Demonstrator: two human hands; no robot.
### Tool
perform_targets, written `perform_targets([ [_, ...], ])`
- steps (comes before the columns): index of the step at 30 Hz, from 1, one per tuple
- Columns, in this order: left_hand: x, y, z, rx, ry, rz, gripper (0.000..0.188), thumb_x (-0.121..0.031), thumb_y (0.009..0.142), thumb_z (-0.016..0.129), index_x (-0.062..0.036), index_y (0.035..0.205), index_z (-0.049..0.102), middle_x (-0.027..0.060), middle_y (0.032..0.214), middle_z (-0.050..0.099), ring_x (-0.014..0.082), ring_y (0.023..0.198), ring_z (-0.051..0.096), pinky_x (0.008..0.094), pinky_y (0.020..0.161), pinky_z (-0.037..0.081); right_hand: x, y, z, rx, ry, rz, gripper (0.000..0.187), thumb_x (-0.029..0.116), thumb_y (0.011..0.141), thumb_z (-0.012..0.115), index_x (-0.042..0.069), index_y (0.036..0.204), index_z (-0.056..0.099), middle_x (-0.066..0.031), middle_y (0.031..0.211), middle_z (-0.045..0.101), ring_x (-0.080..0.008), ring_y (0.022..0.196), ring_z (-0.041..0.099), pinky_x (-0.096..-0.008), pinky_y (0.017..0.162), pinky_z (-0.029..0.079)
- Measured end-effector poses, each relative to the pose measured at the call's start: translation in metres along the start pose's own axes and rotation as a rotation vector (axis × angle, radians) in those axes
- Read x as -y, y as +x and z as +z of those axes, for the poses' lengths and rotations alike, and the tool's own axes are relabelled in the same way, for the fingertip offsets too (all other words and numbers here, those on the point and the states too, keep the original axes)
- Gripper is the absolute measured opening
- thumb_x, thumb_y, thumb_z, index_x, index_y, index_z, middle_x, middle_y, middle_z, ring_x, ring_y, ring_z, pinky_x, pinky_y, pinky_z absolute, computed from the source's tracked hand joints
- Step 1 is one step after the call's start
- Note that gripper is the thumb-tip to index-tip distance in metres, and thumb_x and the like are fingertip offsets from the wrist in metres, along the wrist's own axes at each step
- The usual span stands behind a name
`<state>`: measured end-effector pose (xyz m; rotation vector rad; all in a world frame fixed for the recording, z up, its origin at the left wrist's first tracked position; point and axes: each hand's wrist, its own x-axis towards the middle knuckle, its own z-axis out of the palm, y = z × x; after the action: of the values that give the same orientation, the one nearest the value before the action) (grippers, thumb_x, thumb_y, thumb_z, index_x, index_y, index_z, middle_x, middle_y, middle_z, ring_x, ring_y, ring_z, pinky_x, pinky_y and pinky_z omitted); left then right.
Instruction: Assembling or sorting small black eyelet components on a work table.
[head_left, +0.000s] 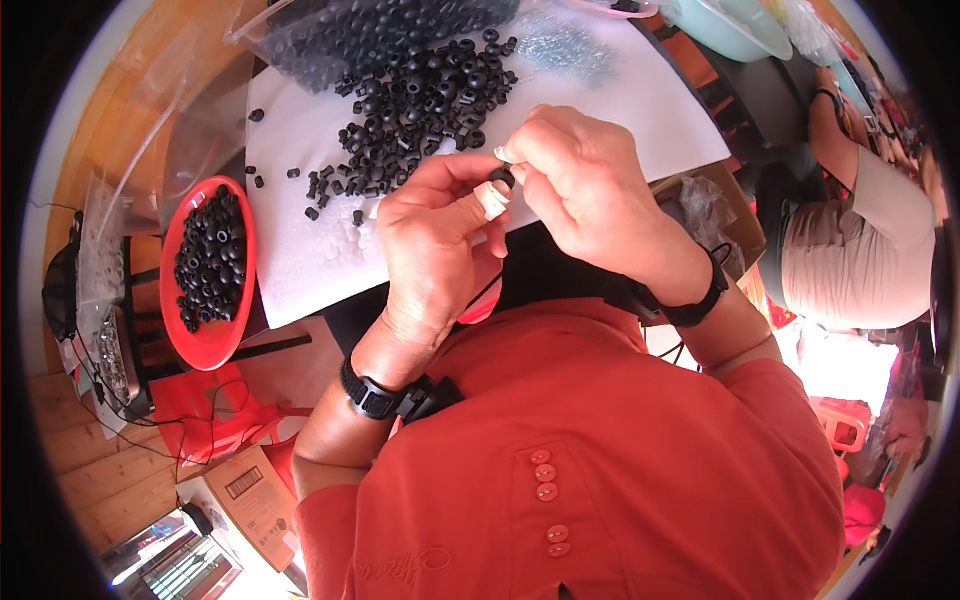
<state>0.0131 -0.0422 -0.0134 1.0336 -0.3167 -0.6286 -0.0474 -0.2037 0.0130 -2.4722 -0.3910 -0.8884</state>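
In front of my chest my two hands meet above the near edge of the white table sheet [675,110]. My left hand [425,225] pinches a small black plastic piece [503,177] between thumb and forefinger, with light tape around the fingertip. Against that piece my right hand [590,190] is closed in a pinch; whatever its fingertips hold is hidden or too small to name. Beyond my hands spreads a heap of loose black plastic pieces [430,105], some rounded and some like short tubes. Right of the heap lies a pile of thin silvery metal bits [570,52].
A clear plastic bag [300,50] full of black pieces lies at the far side. To the left is a red oval tray [168,280] holding similar pieces. A cardboard box [745,225] stands at the right, a pale green basin [735,30] far right. Another person [860,240] sits beyond.
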Motion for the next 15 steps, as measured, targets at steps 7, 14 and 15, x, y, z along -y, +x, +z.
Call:
perform_targets([
  [7, -0.004, 0.001, 0.0, -0.016, -0.079, -0.064, 0.017, 0.002, 0.091, 0.065, 0.0087, 0.106, 0.063, 0.0118, 0.086, 0.066, 0.0156, 0.065, 0.062, 0.0263, 0.051, 0.051, -0.004, -0.012, 0.017, -0.163, 0.237, 0.022, 0.015, -0.009, 0.086, 0.056, 0.0, 0.097, 0.057, -0.013, 0.081, 0.057, -0.0274, 0.065, 0.057, -0.0359, 0.056, 0.045],
  [14, -0.003, 0.0, -0.005, -0.018, -0.072, -0.053, 0.016, 0.002, 0.092, 0.062, 0.0093, 0.107, 0.062, 0.0134, 0.089, 0.066, 0.017, 0.067, 0.062, 0.0267, 0.05, 0.047, -0.002, -0.01, 0.032, -0.203, 0.276, 0.144, 0.013, -0.002, 0.077, 0.061, 0.004, 0.085, 0.052, -0.0114, 0.079, 0.056, -0.0327, 0.068, 0.058, -0.0427, 0.055, 0.045],
  [15, -0.002, 0.0, -0.006, -0.02, -0.074, -0.045, 0.017, 0.002, 0.093, 0.062, 0.0092, 0.107, 0.062, 0.0136, 0.09, 0.067, 0.017, 0.067, 0.062, 0.0264, 0.05, 0.047, -0.002, -0.008, 0.03, -0.155, 0.214, 0.131, 0.016, 0.004, 0.076, 0.065, 0.004, 0.082, 0.051, -0.0113, 0.077, 0.055, -0.0327, 0.07, 0.058, -0.0421, 0.056, 0.045],
])
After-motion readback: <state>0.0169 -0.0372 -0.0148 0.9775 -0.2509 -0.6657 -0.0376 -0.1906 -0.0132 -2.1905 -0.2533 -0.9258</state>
